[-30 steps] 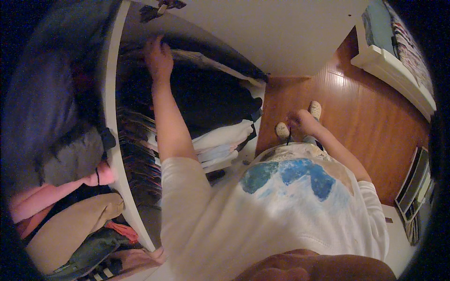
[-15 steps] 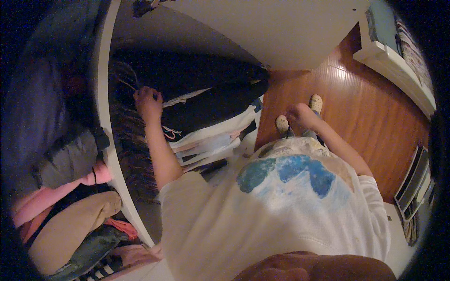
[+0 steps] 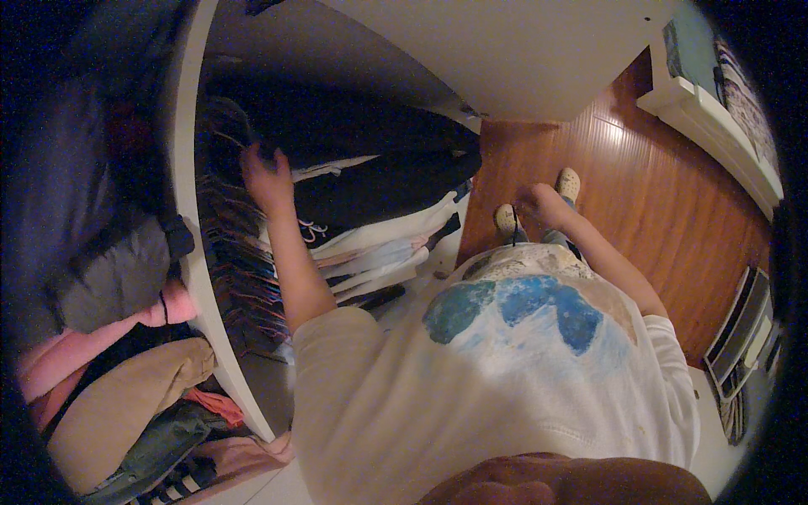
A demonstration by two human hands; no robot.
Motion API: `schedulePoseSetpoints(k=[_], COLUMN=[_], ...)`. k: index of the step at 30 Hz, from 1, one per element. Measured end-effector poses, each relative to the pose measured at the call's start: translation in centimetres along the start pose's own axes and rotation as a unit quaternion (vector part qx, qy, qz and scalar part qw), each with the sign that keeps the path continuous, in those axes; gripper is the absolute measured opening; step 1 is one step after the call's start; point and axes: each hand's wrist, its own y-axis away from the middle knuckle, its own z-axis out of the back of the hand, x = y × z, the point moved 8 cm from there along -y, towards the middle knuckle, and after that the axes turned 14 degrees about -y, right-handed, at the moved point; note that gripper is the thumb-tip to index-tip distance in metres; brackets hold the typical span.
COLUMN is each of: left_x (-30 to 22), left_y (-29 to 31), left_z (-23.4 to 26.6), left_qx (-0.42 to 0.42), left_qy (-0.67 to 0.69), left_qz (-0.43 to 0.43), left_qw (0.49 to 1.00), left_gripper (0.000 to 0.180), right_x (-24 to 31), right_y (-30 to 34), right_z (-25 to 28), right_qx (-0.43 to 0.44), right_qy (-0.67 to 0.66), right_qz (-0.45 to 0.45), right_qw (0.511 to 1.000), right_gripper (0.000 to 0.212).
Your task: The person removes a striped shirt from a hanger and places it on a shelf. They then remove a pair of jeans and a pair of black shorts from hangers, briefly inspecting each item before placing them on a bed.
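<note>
On the left, my left hand (image 3: 268, 175) reaches into a wardrobe, at the hanger end of a row of hanging clothes. Its thumb and fingers are apart, with a dark garment (image 3: 337, 126) right behind them. Below the wrist hang black trousers or a similar black garment (image 3: 379, 189) and white and pale garments (image 3: 387, 248). Several thin hangers (image 3: 236, 244) crowd along the wardrobe's divider. My right hand (image 3: 540, 206) is closed in front of my body, above my shoes. A thin dark strip (image 3: 516, 220) hangs from it; what it belongs to is not clear.
A pale upright panel (image 3: 187, 210) separates the hanging clothes from shelves of folded clothes, including a pink one (image 3: 101, 345) and a tan one (image 3: 135, 404). A white door (image 3: 513, 59) stands beyond. Reddish wood floor (image 3: 640, 219) lies to the right, beside a white-edged piece of furniture (image 3: 707, 118).
My left hand has turned slightly, its thumb and fingers now more spread. The hangers and hanging clothes beside it have shifted a little. My right hand stays almost in place.
</note>
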Motion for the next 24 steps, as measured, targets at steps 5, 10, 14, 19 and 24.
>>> schedulePoseSetpoints(k=[5,10,14,19,24], left_x=[-1.5,-2.0,-3.0,-4.6,-5.2], left_y=[-1.2,-1.9,-3.8,-9.5,-11.0], left_z=[0.2,-0.9,-3.2,-7.3,-5.4], left_qx=[0.056,0.099,0.172,0.195,0.038], left_qy=[-0.086,-0.194,-0.294,-0.176,-0.081], left_qz=[0.053,0.058,0.034,0.028,-0.058], left_qw=[0.993,0.974,0.940,0.964,0.994], left_gripper=[0.063,0.063,0.056,0.058,0.061], right_x=[-0.4,-0.3,-1.0,-1.9,-0.4], right_y=[-0.2,0.0,0.2,0.2,-0.2], right_z=[-0.6,-0.5,-0.8,-2.1,-2.8], right_qx=[0.019,-0.002,-0.003,0.034,0.053], right_qy=[-0.033,-0.024,0.003,-0.003,0.024], right_qz=[-0.037,-0.018,-0.028,-0.056,-0.017], right_qw=[0.999,1.000,1.000,0.998,0.998], right_gripper=[0.018,0.019,0.016,0.013,0.018])
